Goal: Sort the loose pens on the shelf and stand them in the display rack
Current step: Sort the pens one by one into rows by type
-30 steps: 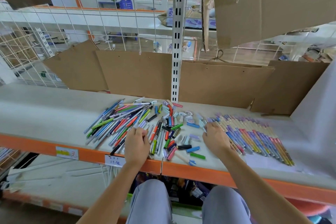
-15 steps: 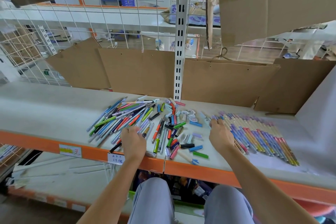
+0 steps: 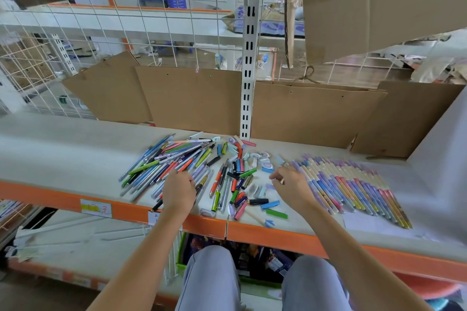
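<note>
Bare shelf (image 3: 63, 149) runs wide to the left of my left hand (image 3: 178, 193), which rests on the loose pens (image 3: 161, 166), fingers curled among them; I cannot tell if it grips one. The orange front edge (image 3: 126, 207) passes under my wrists. My right hand (image 3: 290, 185) hovers, fingers loosely curled, holding nothing, touching the sorted row (image 3: 353, 187) on its right.

A loose pen pile (image 3: 177, 166) lies on the shelf (image 3: 63, 149), left of the aligned pen row (image 3: 353, 189).
</note>
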